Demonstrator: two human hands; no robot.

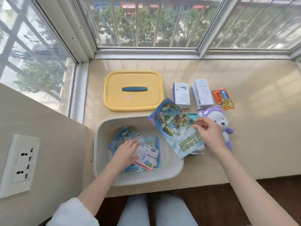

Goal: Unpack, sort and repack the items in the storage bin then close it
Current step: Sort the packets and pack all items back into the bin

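Currently: large glossy blue printed pouch (175, 128) held tilted over right rim of pale grey plastic storage bin (101, 128), long axis running far-to-near. Right hand (210, 134) pinches pouch at right edge; bin cavity lies left of fingers. Left hand (126, 152) inside bin, fingers flat on stack of small blue packets (146, 154). Likely next: carry pouch leftward. Surface: glossy beige stone windowsill (260, 144); yellow rectangular lid (133, 90) behind bin. Barred windows beyond.

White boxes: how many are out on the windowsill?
2. The left box sits just right of the yellow lid; the right box sits between it and the orange packet. The packets in the bin could hide more.
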